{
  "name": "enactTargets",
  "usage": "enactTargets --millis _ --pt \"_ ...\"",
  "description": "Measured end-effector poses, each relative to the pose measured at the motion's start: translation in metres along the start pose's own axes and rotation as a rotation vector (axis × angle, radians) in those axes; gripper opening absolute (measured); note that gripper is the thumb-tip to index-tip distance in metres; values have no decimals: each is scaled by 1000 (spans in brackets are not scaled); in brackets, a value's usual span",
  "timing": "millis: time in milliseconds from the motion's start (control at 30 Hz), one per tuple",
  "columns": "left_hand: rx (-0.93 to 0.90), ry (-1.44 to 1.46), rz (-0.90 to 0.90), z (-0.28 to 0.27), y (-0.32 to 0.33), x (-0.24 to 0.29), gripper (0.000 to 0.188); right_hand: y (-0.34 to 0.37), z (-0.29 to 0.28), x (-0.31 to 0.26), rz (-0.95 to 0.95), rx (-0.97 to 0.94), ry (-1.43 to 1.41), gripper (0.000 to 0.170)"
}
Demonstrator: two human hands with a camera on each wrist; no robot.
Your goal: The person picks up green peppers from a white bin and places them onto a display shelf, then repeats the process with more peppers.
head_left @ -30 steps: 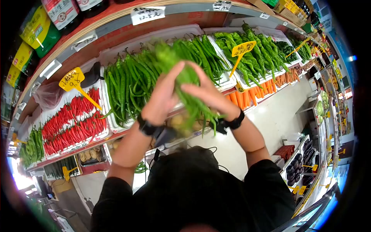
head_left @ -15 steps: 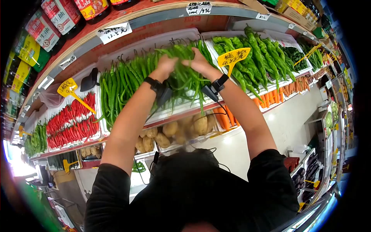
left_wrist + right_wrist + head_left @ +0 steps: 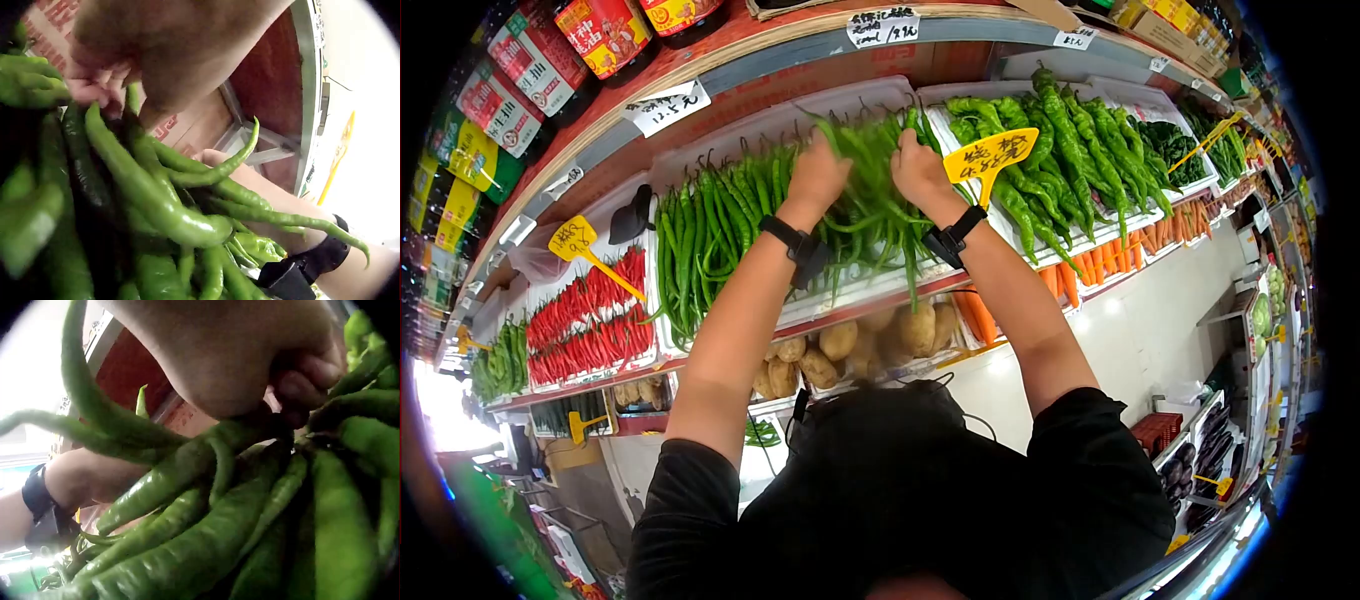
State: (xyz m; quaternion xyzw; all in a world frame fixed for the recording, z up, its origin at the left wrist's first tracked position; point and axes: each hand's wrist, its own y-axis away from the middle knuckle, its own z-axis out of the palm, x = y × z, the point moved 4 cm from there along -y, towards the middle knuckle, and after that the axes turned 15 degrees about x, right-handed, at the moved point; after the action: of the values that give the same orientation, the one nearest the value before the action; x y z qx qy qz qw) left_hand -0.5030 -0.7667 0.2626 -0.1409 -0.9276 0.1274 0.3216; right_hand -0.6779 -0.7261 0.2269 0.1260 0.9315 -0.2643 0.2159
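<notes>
Both hands are over a white tray of long green chili peppers (image 3: 710, 215), one on each side of a loose, blurred bunch of peppers (image 3: 868, 165). The left hand (image 3: 820, 172) has its fingers curled around peppers near their stem ends. Several peppers hang below that palm in the left wrist view, a curved pepper (image 3: 156, 206) in front. On the other side, the right hand (image 3: 918, 172) curls its fingers tightly at the stems; glossy peppers (image 3: 181, 550) fan out beneath it in the right wrist view. Each wrist wears a black strap with a camera.
Red chilies (image 3: 590, 325) lie to the left, and wrinkled green peppers (image 3: 1090, 140) to the right behind a yellow price sign (image 3: 992, 155). Potatoes (image 3: 837, 340) and carrots (image 3: 975, 315) sit below the tray edge. Sauce bottles (image 3: 605, 35) line the shelf above.
The hands have lowered the lifted bunch of peppers to the tray. Since half a second ago, the right hand's spread fingers have curled in at the stems, and both hands have shifted slightly.
</notes>
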Motion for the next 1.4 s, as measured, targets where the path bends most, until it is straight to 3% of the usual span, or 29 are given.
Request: enactTargets --millis 100,167,200,267,300,333,367,433,467,500,533,700,767,867,933,1033,1067,1400 --pt "-176 -289 -20 -9 6 2 52 4 -13 -9 -105 96 -57 18" --pt "-56 -277 44 -40 17 17 40 25 -52 -28 -205 229 -239 19" --pt "4 -269 74 -62 29 27 34 42 -85 -49 -182 112 -376 18" --pt "-44 265 84 -131 76 64 23 83 -172 -95 -94 -165 -742 14" --pt "38 618 -24 -164 108 77 31 105 -204 -106 -184 -50 -889 15" --pt "264 808 -78 -197 141 88 21 131 -231 -102 -128 -145 -1101 16" --pt "371 1216 -106 -220 173 73 13 147 -249 -101 -204 -75 -1242 16" --pt "422 1521 280 -249 198 84 7 166 -275 -98 -326 103 -1453 20" --pt "495 1387 445 -258 204 89 18 169 -284 -96 -365 221 -1518 24" --pt "581 1259 600 -267 211 94 38 163 -290 -96 -360 217 -1549 32" --pt "563 1259 590 -268 211 98 32 158 -296 -95 -354 213 -1581 40" --pt "552 1233 528 -267 213 114 14 148 -327 -111 -574 393 -1657 25" --pt "572 1207 500 -268 219 113 12 150 -329 -116 -523 452 -1579 13" --pt "609 1278 460 -276 217 116 11 150 -327 -117 -523 533 -1553 13" --pt "636 1319 414 -281 218 118 15 153 -336 -97 -506 481 -1625 15" --pt "474 1356 517 -295 229 89 23 154 -344 -77 -487 440 -1679 16" --pt "424 1475 654 -296 232 85 24 155 -343 -74 -475 432 -1679 15" --pt "653 1345 601 -318 248 98 27 153 -320 -69 -403 394 -1628 9"
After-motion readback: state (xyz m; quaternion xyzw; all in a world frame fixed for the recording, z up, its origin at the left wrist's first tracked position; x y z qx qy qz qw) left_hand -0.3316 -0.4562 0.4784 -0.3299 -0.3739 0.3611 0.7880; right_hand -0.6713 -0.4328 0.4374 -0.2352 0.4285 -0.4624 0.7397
